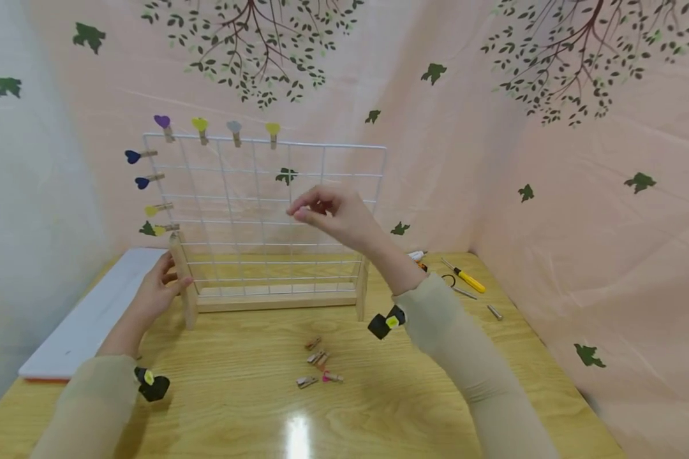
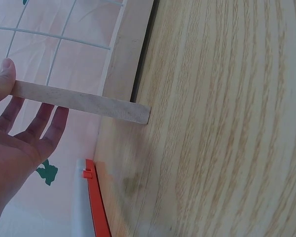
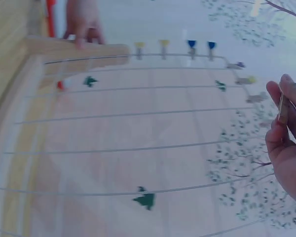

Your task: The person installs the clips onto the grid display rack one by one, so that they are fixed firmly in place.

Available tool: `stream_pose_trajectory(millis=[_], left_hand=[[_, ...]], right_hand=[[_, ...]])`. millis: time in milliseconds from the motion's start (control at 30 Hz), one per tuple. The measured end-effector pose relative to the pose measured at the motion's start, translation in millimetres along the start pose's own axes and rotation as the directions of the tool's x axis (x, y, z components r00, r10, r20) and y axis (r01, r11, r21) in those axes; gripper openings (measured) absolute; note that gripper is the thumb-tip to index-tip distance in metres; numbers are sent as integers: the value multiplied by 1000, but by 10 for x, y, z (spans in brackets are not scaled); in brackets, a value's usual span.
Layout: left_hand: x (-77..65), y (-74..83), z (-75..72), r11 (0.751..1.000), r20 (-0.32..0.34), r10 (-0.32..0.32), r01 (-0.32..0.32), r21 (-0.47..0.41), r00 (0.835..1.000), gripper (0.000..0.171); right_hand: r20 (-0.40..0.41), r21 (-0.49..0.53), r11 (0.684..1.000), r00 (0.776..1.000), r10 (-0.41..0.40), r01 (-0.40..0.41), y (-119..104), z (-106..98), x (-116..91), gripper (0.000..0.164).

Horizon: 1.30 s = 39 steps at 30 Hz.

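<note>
A white wire grid (image 1: 344,146) stands upright in a wooden stand (image 1: 275,301). Small heart-topped clothespins line its top wire, among them a purple one (image 1: 162,121) and a yellow one (image 1: 272,129). Along the left edge sit dark blue (image 1: 132,157) and yellow ones (image 1: 151,210). My left hand (image 1: 152,296) grips the stand's left post (image 2: 84,101), thumb on one side and fingers on the other. In front of the grid, my right hand (image 1: 344,220) pinches a wooden clothespin (image 3: 283,111) between thumb and fingers; its far end is hidden by the hand.
Several loose clothespins (image 1: 319,357) lie on the table before the stand. A white board (image 1: 92,319) with an orange-red edge lies at the left. To the right are a yellow-handled screwdriver (image 1: 472,282) and a short metal piece (image 1: 495,312). A printed cloth hangs behind.
</note>
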<state>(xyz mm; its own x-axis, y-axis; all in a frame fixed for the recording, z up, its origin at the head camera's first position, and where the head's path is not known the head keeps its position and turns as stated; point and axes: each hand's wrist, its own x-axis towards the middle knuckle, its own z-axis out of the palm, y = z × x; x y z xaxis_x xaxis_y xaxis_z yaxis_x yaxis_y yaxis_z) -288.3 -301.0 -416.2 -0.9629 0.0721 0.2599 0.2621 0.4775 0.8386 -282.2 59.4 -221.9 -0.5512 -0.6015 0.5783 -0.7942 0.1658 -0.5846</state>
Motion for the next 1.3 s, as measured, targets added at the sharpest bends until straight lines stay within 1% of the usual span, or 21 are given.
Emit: stream_pose_trajectory(millis=[100,167,267,367,500,633,767,867,967,1067,1200,1300], left_hand=[[1,-6,2,1000,-4,0,0,0,1000,68],[1,-5,3,1000,-5,-3,3,3,1000,68],[-1,-1,2,1000,-4,-4,4,5,1000,68],[-4,-6,0,1000,-3,-1,1,11,1000,69],[-8,-24,-7,1000,0,1,-1,16,1000,69],[-3,-43,-12,1000,2,-2,2,16,1000,69],[15,-55,-11,1000,1,-5,5,7,1000,70],[21,-55,-10,1000,3,-6,6,4,1000,70],[17,-48,-10,1000,6,-5,5,10,1000,70],[14,-44,-11,1000,7,-5,5,13,1000,71],[12,-45,-10,1000,5,-7,6,16,1000,72],[11,-45,-15,1000,4,-8,8,15,1000,71]], right_hand=[[-86,78,997,996,22,-16,-193,-146,135,15],[-160,83,996,987,33,-20,-256,-229,229,17],[-260,96,995,965,41,-16,-283,-337,371,18],[-306,135,991,950,67,-26,-235,-419,500,16],[-314,221,971,936,158,-90,-121,-484,646,13],[-327,278,948,913,244,-154,-43,-500,745,12],[-348,322,928,888,302,-189,0,-497,806,13],[-355,326,922,877,324,-209,25,-495,838,15],[-354,301,927,877,324,-221,39,-498,862,16],[-351,273,938,886,305,-214,34,-504,879,15],[-342,265,943,895,286,-200,-2,-497,882,12],[-336,234,948,898,285,-214,-8,-482,889,11]])
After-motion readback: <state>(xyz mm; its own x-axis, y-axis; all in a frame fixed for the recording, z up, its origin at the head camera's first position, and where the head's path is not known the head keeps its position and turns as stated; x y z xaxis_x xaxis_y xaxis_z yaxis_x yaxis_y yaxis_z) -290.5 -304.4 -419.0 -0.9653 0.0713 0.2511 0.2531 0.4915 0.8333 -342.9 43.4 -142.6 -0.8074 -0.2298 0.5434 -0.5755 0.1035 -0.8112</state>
